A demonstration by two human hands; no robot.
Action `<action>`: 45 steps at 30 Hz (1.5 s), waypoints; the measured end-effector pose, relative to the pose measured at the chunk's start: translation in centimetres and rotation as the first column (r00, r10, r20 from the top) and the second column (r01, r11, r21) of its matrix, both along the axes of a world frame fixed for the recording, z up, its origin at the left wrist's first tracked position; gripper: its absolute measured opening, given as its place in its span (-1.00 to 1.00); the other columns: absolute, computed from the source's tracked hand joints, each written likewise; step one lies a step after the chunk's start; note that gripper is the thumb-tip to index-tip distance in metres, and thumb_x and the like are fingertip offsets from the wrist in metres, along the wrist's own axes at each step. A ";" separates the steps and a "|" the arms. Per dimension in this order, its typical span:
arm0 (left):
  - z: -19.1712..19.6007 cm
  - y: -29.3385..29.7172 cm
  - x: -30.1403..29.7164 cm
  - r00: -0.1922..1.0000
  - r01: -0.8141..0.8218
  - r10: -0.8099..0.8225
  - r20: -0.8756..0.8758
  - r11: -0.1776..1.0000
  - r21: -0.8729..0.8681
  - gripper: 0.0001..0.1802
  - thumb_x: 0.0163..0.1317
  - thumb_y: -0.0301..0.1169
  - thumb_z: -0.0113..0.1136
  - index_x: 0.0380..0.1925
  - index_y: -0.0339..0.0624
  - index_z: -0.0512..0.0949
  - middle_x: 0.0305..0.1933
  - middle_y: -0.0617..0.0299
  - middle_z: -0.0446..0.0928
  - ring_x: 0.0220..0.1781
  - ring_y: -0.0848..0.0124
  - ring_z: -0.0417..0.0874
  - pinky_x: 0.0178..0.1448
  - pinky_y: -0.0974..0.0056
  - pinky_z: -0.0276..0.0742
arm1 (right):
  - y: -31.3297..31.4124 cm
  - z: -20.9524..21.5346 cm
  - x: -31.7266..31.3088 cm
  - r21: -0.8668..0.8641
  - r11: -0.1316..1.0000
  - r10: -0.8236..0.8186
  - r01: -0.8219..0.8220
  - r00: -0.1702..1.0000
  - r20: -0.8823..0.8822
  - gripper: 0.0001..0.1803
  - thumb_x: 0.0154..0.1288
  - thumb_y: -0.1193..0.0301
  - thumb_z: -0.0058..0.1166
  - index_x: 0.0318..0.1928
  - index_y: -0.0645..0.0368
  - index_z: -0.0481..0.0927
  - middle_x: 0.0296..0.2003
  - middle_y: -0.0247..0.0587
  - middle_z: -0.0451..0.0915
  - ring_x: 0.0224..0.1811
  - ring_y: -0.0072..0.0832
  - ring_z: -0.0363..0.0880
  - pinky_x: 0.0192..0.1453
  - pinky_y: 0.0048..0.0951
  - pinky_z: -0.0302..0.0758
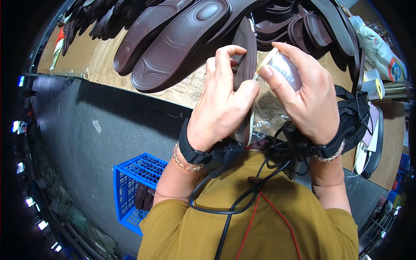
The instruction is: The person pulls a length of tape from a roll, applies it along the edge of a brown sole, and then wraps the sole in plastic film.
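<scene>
Dark brown shoe sole (245, 41) stands on edge in front of me, with a pale strip along its right edge. My left hand (221, 97) is closed on it, fingers curled over the far side and thumb against the pale edge. Between the thumb and fingers of my right hand (305, 93) is a shiny clear piece with a pale rim (284, 69), which looks like a roll of clear tape. Clear film (266, 113) hangs crinkled below, between the two hands. The right fingertips are close to the sole's edge.
More brown soles (182, 43) lie on the wooden table (190, 93), with a pile of brown straps or uppers (299, 30) behind. A white bag (381, 52) and tape rolls (372, 89) stand at the right. A blue crate (141, 186) is on the floor; cables (229, 212) hang before me.
</scene>
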State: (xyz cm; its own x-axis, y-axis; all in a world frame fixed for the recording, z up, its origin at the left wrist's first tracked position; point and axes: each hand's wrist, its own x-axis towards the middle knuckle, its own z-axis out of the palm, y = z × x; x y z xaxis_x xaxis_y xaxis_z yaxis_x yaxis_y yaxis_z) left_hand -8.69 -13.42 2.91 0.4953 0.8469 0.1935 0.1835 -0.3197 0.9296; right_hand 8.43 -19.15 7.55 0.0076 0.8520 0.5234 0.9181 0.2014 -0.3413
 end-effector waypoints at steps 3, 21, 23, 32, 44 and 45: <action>-0.2 0.4 0.2 0.999 0.019 -0.019 -0.046 1.000 0.010 -0.43 0.23 -0.39 0.17 0.26 -0.28 0.37 0.24 0.01 0.35 0.21 0.20 0.39 0.37 0.15 0.34 | 0.5 0.8 1.5 -0.234 0.962 0.090 -0.143 0.971 -0.221 -0.55 0.35 0.26 0.34 0.11 0.24 0.57 -0.20 -0.03 0.68 -0.15 -0.24 0.70 0.00 -0.39 0.57; -0.8 0.0 0.6 1.000 -0.001 0.001 -0.010 0.999 -0.040 -0.34 0.21 -0.42 0.20 0.35 -0.17 0.30 0.21 -0.02 0.29 0.22 0.23 0.35 0.15 0.21 0.52 | 2.6 -0.3 2.1 -0.025 1.000 -0.015 0.014 0.999 -0.032 -0.43 -0.05 0.33 0.61 -0.01 0.19 0.65 -0.29 -0.19 0.64 -0.24 -0.39 0.69 -0.05 -0.43 0.62; -0.5 0.0 0.6 0.999 -0.011 0.010 -0.051 1.000 -0.019 -0.34 0.21 -0.42 0.20 0.34 -0.17 0.30 0.21 -0.02 0.30 0.23 0.22 0.36 0.16 0.20 0.52 | 2.6 -0.2 2.0 -0.026 1.000 -0.016 0.015 0.999 -0.037 -0.44 -0.04 0.32 0.60 -0.01 0.19 0.65 -0.30 -0.18 0.63 -0.24 -0.37 0.69 -0.05 -0.42 0.62; -0.7 1.1 0.8 0.996 0.021 -0.018 -0.088 0.999 0.038 -0.34 0.18 -0.38 0.23 0.31 -0.22 0.32 0.21 -0.04 0.31 0.24 0.20 0.35 0.18 0.21 0.49 | 2.6 -0.1 1.9 -0.096 0.995 -0.021 0.017 0.999 -0.034 -0.45 0.05 0.24 0.52 0.02 0.21 0.63 -0.22 0.01 0.69 -0.17 -0.09 0.73 -0.04 -0.23 0.63; -1.3 4.0 0.9 0.998 0.069 -0.065 0.025 0.957 -0.281 -0.22 0.10 -0.24 0.31 0.31 -0.25 0.26 0.18 -0.11 0.29 0.21 0.09 0.36 0.38 0.06 0.36 | 4.2 -0.7 4.8 -0.323 0.874 0.231 -0.363 0.895 -0.381 -0.65 0.46 0.21 0.23 0.00 0.23 0.53 -0.24 0.01 0.65 -0.18 -0.19 0.70 -0.06 -0.29 0.60; -1.3 3.9 0.8 0.998 0.065 -0.061 0.024 0.957 -0.282 -0.22 0.10 -0.24 0.31 0.31 -0.24 0.26 0.18 -0.11 0.29 0.20 0.10 0.36 0.37 0.06 0.36 | 4.5 -1.0 5.0 -0.313 0.852 0.226 -0.419 0.834 -0.503 -0.65 0.45 0.22 0.25 0.00 0.23 0.54 -0.25 -0.07 0.66 -0.19 -0.32 0.68 -0.09 -0.35 0.58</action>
